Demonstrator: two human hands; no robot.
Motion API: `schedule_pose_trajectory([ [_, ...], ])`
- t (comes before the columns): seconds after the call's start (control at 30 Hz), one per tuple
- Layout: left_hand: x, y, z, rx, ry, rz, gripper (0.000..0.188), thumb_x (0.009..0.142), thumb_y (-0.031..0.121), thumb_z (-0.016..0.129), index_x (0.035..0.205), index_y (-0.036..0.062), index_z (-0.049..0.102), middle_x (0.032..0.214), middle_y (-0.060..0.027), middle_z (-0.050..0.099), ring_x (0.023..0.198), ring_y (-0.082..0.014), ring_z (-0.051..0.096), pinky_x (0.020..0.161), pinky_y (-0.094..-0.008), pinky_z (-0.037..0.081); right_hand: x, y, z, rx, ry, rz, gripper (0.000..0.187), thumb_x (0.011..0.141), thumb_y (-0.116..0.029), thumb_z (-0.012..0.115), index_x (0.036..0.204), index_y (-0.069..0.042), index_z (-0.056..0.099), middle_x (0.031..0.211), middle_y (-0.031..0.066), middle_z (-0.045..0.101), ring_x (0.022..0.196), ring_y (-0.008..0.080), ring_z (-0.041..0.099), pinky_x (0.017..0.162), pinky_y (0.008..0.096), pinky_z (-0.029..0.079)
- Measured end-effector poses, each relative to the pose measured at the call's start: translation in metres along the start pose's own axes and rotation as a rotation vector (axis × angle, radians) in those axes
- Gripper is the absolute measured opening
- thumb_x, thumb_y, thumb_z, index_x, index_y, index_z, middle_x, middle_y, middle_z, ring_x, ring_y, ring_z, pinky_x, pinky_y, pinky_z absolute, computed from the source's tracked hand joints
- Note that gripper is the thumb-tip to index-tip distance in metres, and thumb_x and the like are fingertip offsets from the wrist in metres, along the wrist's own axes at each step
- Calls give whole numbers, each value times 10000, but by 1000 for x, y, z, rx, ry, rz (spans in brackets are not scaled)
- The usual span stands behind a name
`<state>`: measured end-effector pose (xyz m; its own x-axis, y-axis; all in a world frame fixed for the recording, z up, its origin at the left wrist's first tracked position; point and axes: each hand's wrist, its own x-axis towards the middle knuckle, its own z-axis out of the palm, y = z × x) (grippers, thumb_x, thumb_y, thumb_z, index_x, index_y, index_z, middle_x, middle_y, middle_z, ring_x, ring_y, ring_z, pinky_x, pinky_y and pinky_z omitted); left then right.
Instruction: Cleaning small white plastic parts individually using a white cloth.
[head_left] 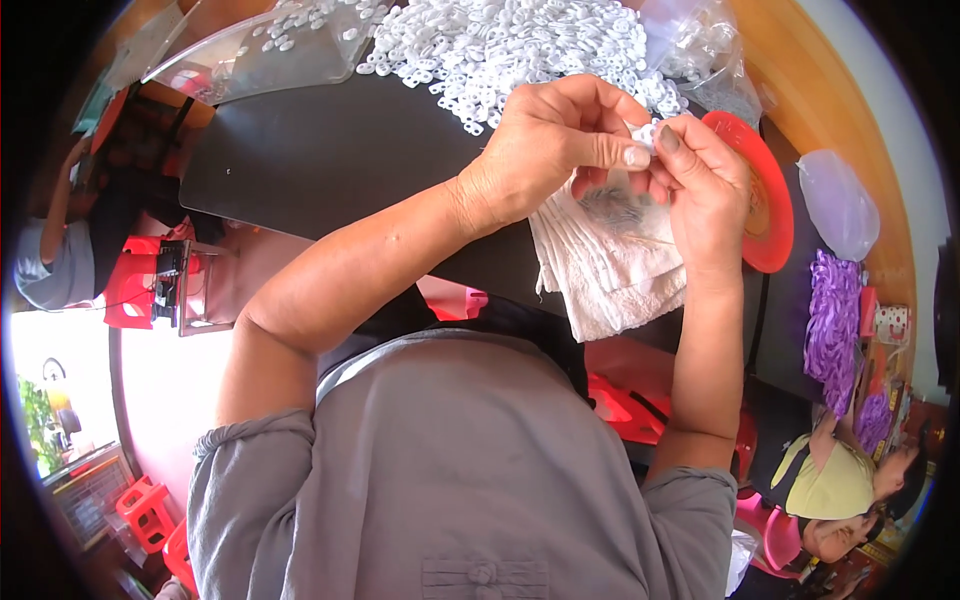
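Both hands are raised over the table and meet at one small white plastic piece [645, 132]. My left hand [550, 140] closes thumb and index finger on its left side. My right hand [705, 185] pinches it from the right, thumb uppermost; the fingertips hide much of it. Just behind the hands spreads a heap of similar white oval pieces [510, 50] with small holes. Below the hands, a folded whitish cloth [610, 290] overhangs the table's near edge, with a clump of thin dark grey, needle-like bits [612, 207] on it.
The black table [330, 160] reaches left to a clear plastic bin [300, 75] with some white pieces. A red round tray [775, 200] stands beside my right hand, clear plastic bags [700, 50] behind. Purple strips [835, 320] hang at right. Other people [840, 475] sit nearby.
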<state>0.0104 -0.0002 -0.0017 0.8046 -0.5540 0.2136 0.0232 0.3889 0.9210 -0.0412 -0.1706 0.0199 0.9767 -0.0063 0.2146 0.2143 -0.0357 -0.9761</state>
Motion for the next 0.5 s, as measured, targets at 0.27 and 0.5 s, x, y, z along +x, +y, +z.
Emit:
schedule_pose_trajectory([
  [0.27,-6,6,2,23,-45,41,235,791,48,758,979,-10,628,823,-64,668,681,-112,639,472,-213,435,-3,0,-1,110,-100,96,254,956,-221,575,826,-5,600,683,23,570,543,82,512,488,185,338],
  [0.5,-14,4,5,-4,-66,163,266,783,52,770,979,-2,598,799,-54,647,678,-115,639,512,-203,443,-12,-7,12,203,-108,84,240,955,-189,576,828,10,620,667,14,572,542,65,512,491,186,348],
])
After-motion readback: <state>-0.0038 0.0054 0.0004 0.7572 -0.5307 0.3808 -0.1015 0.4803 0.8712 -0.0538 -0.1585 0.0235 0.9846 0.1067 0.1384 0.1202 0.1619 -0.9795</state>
